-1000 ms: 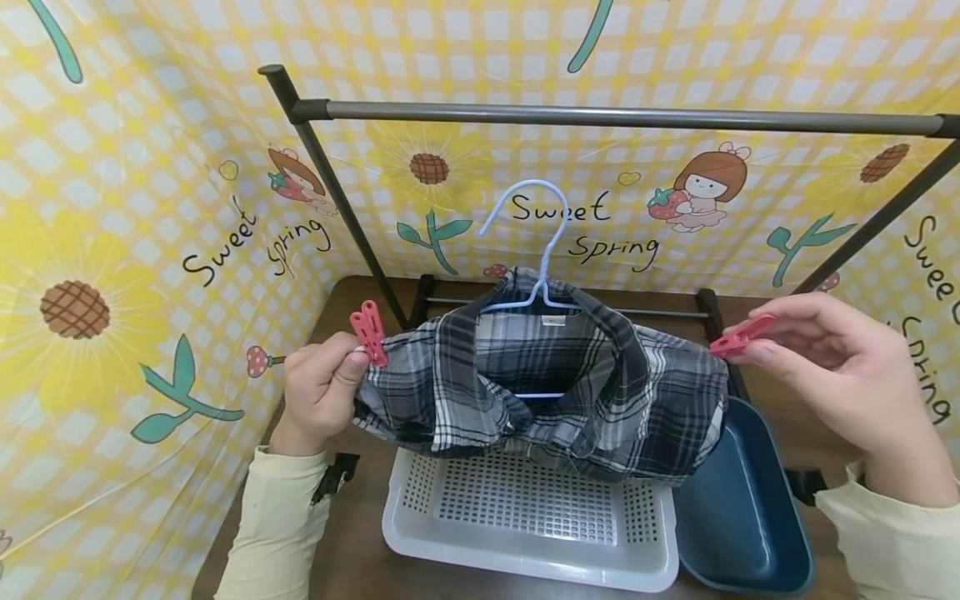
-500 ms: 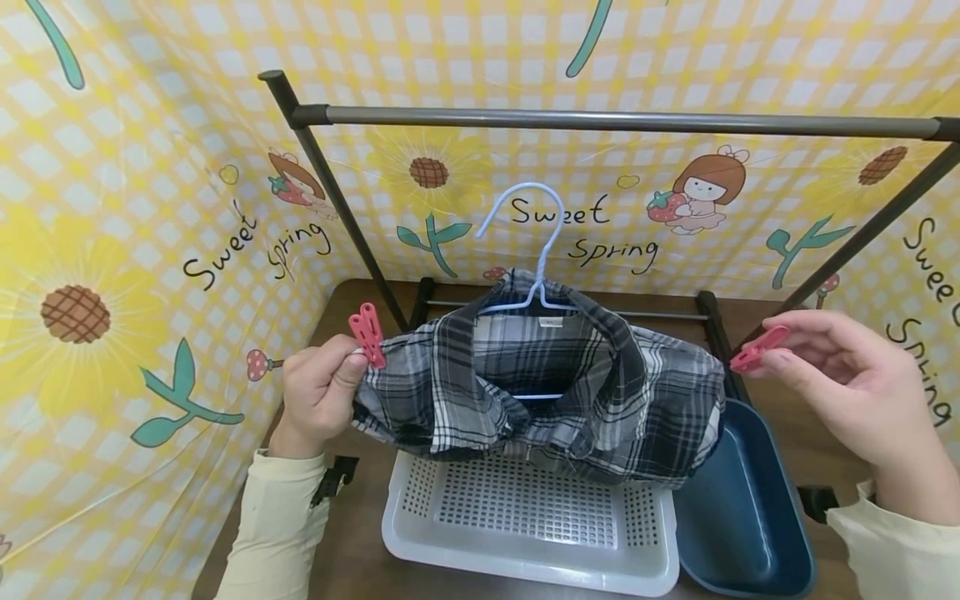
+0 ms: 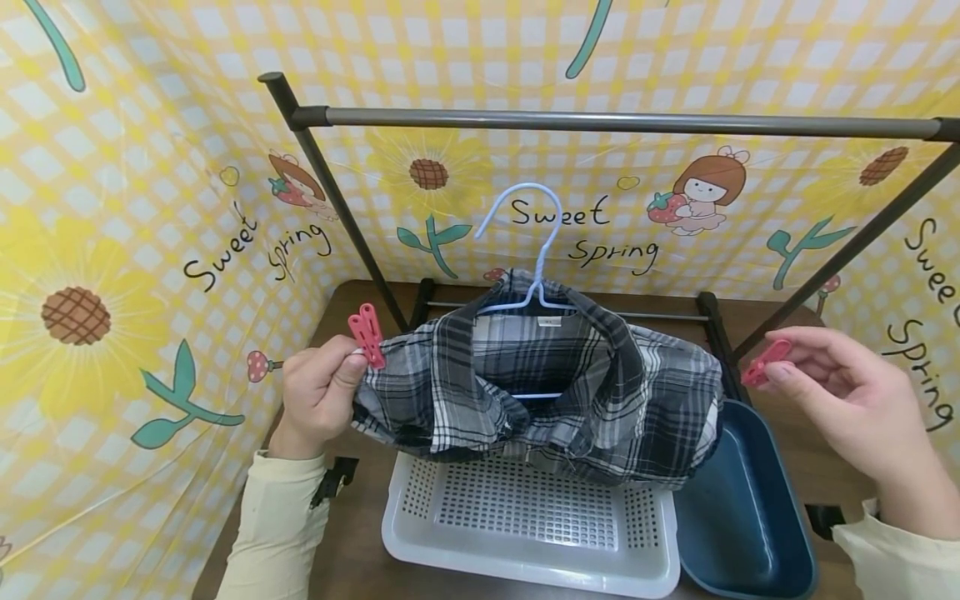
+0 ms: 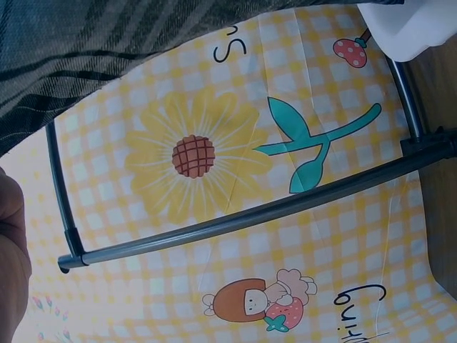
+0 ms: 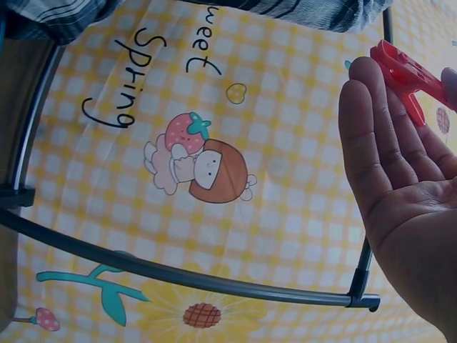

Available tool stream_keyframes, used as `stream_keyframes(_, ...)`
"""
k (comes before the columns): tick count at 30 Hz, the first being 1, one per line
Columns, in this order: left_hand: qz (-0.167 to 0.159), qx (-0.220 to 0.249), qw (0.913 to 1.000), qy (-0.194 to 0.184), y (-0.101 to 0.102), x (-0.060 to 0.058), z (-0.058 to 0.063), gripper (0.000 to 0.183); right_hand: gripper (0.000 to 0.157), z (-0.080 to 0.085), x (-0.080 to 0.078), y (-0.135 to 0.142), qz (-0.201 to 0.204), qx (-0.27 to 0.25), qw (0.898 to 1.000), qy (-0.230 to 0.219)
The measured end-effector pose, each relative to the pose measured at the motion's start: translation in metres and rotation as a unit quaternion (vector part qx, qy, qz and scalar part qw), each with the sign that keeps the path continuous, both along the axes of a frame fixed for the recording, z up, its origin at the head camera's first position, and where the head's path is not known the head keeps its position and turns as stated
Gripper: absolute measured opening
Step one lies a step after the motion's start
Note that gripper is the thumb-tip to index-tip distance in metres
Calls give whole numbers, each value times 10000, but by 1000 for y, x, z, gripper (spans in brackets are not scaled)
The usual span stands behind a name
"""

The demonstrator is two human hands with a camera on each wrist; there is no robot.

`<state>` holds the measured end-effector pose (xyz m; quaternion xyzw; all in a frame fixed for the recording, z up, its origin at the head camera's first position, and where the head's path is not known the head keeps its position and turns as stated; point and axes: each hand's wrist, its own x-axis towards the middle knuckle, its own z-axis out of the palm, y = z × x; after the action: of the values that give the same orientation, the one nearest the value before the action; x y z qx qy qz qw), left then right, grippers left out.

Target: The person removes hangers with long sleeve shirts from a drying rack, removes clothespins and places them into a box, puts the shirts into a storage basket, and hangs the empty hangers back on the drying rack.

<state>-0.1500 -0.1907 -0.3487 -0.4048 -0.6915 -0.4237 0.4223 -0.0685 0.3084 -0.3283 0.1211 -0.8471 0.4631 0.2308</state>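
Plaid shirt (image 3: pixel 540 358) on a pale blue hanger (image 3: pixel 539 279), above the tabletop (image 3: pixel 356 533), overlapping the far side of a white basket (image 3: pixel 525 571); contact with it can't be told. Left clothespin (image 3: pixel 367 337) sits on the shirt's left shoulder end.

Left hand (image 3: pixel 321 392): grip closed on that shoulder end; can't tell if the hanger's tip is in it too. Right hand (image 3: pixel 851 400): grip nearly closed, thumb and finger pinching the right clothespin (image 3: pixel 767 362), clear of the shirt.

Blue basin (image 3: pixel 750 500) right of basket; rack (image 3: pixel 600 122) behind, its feet toward the tabletop's far edge.

Risks, my judgement: right shoulder, no clip seen, may slide off if the hanger tilts; one-sided hold could let that end sag; loose pinch could drop the right clothespin into the basin.
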Motion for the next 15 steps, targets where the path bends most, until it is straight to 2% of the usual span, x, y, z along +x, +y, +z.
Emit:
stream_keyframes(4,-19,21,10000,29,0,0,0,48,37,-5,1,3,129,-78,9999,33)
stream_keyframes(11,-22,55,10000,65,1,0,0,48,38,-14,2,7,-15,-57,9999,-117)
stream_keyframes(15,-32,54,10000,59,1,0,0,48,40,-21,3,9,42,-16,9997,-241)
